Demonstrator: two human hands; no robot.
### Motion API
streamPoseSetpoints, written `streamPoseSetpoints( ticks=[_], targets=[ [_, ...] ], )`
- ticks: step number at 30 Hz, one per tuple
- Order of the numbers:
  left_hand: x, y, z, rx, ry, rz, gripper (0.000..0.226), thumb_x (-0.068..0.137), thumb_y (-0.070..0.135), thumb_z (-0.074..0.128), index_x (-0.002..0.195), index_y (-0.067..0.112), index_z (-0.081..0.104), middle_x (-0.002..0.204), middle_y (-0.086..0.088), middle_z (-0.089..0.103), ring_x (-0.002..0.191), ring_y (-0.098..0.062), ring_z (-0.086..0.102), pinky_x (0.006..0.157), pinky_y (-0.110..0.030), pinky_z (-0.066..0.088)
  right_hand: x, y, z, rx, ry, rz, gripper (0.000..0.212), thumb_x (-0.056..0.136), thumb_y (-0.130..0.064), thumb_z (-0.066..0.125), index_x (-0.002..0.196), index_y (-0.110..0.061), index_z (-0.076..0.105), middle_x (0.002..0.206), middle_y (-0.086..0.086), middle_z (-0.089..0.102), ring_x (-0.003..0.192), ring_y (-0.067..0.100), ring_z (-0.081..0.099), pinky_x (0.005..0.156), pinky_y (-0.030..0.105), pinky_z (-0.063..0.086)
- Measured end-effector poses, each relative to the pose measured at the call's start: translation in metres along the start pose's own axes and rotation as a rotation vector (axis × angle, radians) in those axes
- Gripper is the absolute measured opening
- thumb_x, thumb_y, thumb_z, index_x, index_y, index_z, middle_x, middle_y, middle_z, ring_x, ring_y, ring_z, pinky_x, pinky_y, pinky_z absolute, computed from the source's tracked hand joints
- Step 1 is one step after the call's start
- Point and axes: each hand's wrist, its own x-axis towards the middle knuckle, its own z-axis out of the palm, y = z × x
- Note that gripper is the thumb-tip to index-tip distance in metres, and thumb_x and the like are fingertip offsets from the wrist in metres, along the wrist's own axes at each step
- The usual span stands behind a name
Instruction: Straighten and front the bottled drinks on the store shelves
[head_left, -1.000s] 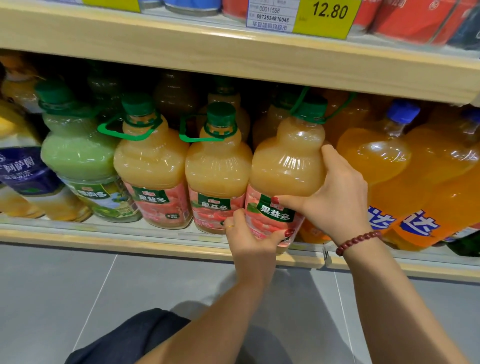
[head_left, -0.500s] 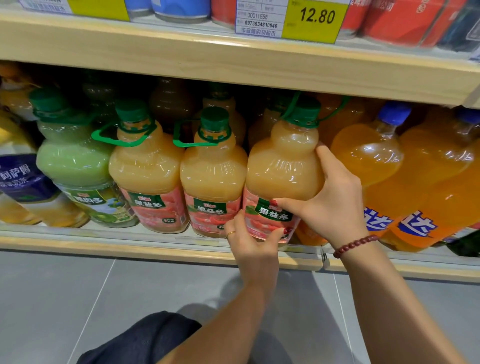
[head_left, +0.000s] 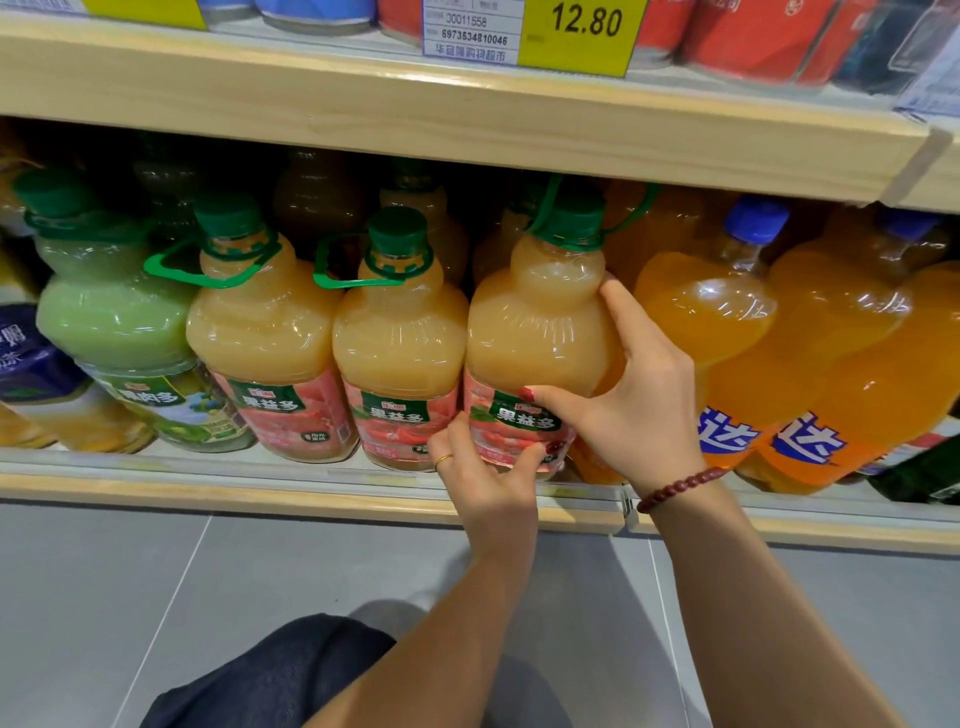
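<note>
On bottom shelf (head_left: 311, 499), both hands grip juice bottle (head_left: 535, 332), left hand (head_left: 488, 478) low, right hand (head_left: 639, 410) higher; over-twisting could knock neighbouring soda bottle (head_left: 711, 312).

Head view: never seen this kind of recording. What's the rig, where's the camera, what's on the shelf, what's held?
No machine here: the grips are a person's two bare hands. Every picture comes from one wide-angle camera worn on the head, looking forward and down. The lower shelf holds big bottles: a green juice bottle at the picture's left, then peach juice bottles, then orange soda bottles. The left hand grips the base of the rightmost peach bottle. The right hand wraps that bottle's side, thumb on the label. A yellow price tag reading 12.80 hangs on the upper shelf.
</note>
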Motion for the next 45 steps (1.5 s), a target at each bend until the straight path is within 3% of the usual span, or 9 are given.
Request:
streamPoseSetpoints(
  ticks=[11,16,22,25,31,34,38,41,45],
  targets=[
    [-0.006,-0.009,0.002,0.055,-0.017,0.005,0.069,0.071,0.002,0.082,0.130,0.000,0.046,0.121,-0.005,0.040,0.118,-0.028,0.049,0.095,-0.052,0.050,-0.004,0.006,0.004,0.034,-0.037,0.022,0.101,0.064,-0.026,0.089,0.146,-0.005,0.035,0.148,0.011,0.044,0.129,0.009,0.035,0.106,0.021,0.026],
    [-0.010,-0.017,0.001,0.145,-0.007,0.017,0.068,0.068,0.006,0.083,0.127,0.005,0.048,0.115,0.001,0.039,0.110,-0.010,0.047,0.095,-0.043,0.050,-0.006,0.012,0.005,0.006,-0.128,0.042,0.108,0.064,-0.026,0.089,0.151,-0.011,0.025,0.153,0.005,0.037,0.138,0.018,0.036,0.106,0.022,0.026],
    [-0.012,-0.034,0.001,0.114,-0.011,-0.034,0.062,0.070,0.012,0.082,0.125,0.006,0.052,0.113,0.001,0.043,0.110,-0.026,0.055,0.092,-0.052,0.052,-0.008,0.020,0.009,0.062,-0.233,0.098,0.106,0.066,-0.030,0.087,0.150,-0.019,0.023,0.145,-0.004,0.042,0.129,0.010,0.040,0.100,0.017,0.032],
    [-0.011,-0.031,-0.001,0.065,0.051,-0.085,0.070,0.069,0.012,0.086,0.130,0.011,0.052,0.118,0.003,0.047,0.112,-0.006,0.053,0.093,-0.046,0.053,-0.008,0.016,0.010,0.157,-0.175,0.141,0.097,0.065,-0.036,0.086,0.145,-0.021,0.034,0.133,-0.009,0.049,0.116,0.001,0.042,0.089,0.007,0.034],
    [-0.009,-0.030,0.001,-0.005,0.121,0.005,0.066,0.064,0.001,0.085,0.122,0.013,0.057,0.115,0.003,0.054,0.106,0.013,0.053,0.080,-0.006,0.049,-0.011,0.016,0.013,0.185,-0.147,0.177,0.096,0.066,-0.038,0.085,0.145,-0.018,0.036,0.143,-0.001,0.047,0.129,0.012,0.044,0.105,0.033,0.044],
    [-0.009,-0.028,0.003,-0.068,0.111,-0.134,0.065,0.065,0.002,0.084,0.119,0.026,0.059,0.118,0.015,0.053,0.108,0.009,0.054,0.077,-0.013,0.052,-0.011,0.020,0.015,0.197,-0.147,0.191,0.097,0.065,-0.041,0.085,0.145,-0.018,0.035,0.144,0.000,0.046,0.133,0.014,0.043,0.107,0.041,0.044],
    [-0.003,-0.020,-0.007,0.101,0.038,-0.147,0.065,0.062,0.007,0.085,0.119,0.025,0.059,0.115,0.010,0.056,0.107,-0.002,0.055,0.081,-0.015,0.050,-0.010,0.020,0.016,0.215,-0.183,0.255,0.098,0.066,-0.041,0.085,0.146,-0.020,0.032,0.146,-0.001,0.043,0.135,0.016,0.040,0.109,0.043,0.041],
    [0.008,0.000,-0.022,0.267,-0.176,-0.211,0.060,0.069,0.011,0.084,0.120,0.025,0.055,0.113,0.009,0.059,0.106,-0.012,0.057,0.089,-0.031,0.049,-0.011,0.012,0.012,0.105,-0.205,0.259,0.099,0.069,-0.038,0.084,0.148,-0.011,0.031,0.146,0.007,0.043,0.136,0.023,0.039,0.112,0.037,0.037],
    [0.023,0.042,-0.047,0.573,-0.463,-0.184,0.063,0.071,0.013,0.083,0.127,0.010,0.055,0.119,-0.001,0.059,0.110,-0.014,0.054,0.091,-0.024,0.041,-0.014,-0.010,-0.006,-0.098,-0.371,0.351,0.089,0.078,-0.038,0.075,0.148,-0.013,0.026,0.145,0.009,0.042,0.133,0.028,0.041,0.101,0.041,0.045]
  ],
)
